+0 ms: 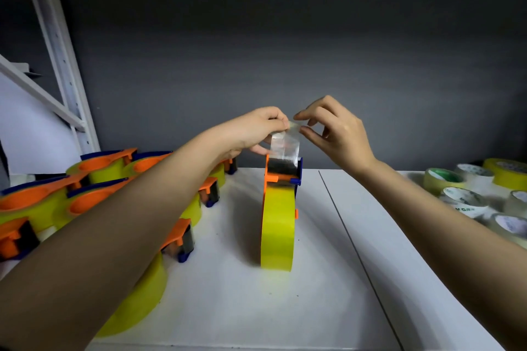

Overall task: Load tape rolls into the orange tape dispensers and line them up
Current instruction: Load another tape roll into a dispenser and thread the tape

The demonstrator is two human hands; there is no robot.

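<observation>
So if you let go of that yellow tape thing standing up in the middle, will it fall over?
Probably. The dispenser stands on the roll's narrow edge, so it may tip or roll. The clear tape strip pinched by both hands looks floppy and sticky.

A white table fills the lower part of the view, its top matte and marked by a thin dark seam that runs from the far edge toward the near right corner, dividing the surface into two panels. A few tiny dark specks dot the top near its middle. Behind the table stands a plain dark grey wall. At the far left rises a white metal shelving frame, its perforated upright leaning in the wide-angle view, with a slanted crossbar joining it lower down.
</observation>
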